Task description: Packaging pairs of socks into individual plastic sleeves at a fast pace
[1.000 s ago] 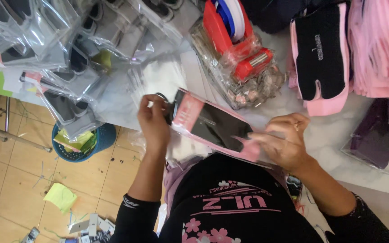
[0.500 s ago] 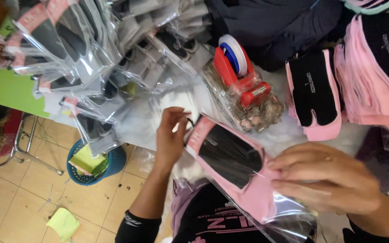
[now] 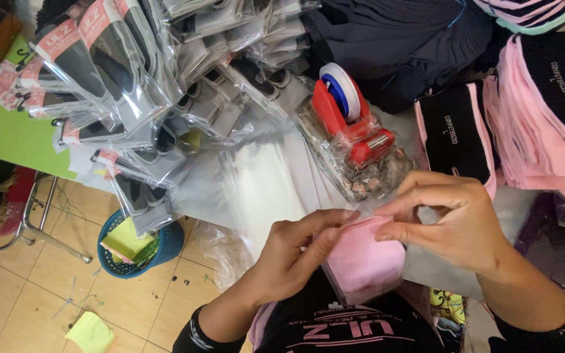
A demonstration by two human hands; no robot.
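Pink bagged item (image 3: 365, 261) pinched between left hand (image 3: 295, 258), right hand (image 3: 456, 222) fingers

I count 1 red tape dispenser (image 3: 351, 127), 1 blue basket (image 3: 140, 252) on the floor, 1 yellow note (image 3: 91, 332) by itself. 2 hands, mine: left hand (image 3: 295, 255), right hand (image 3: 456, 222). Bagged items (image 3: 112, 85): approx a dozen+, too overlapped for an exact no. Pink-black pieces (image 3: 456, 134): a stack, can't count.

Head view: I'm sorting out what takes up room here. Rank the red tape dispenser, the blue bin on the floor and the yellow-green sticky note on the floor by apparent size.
1. Red tape dispenser, largest.
2. Blue bin, partly hidden by bags and farther from the camera, so its rank against the dispenser is unsure.
3. Yellow-green sticky note, smallest.
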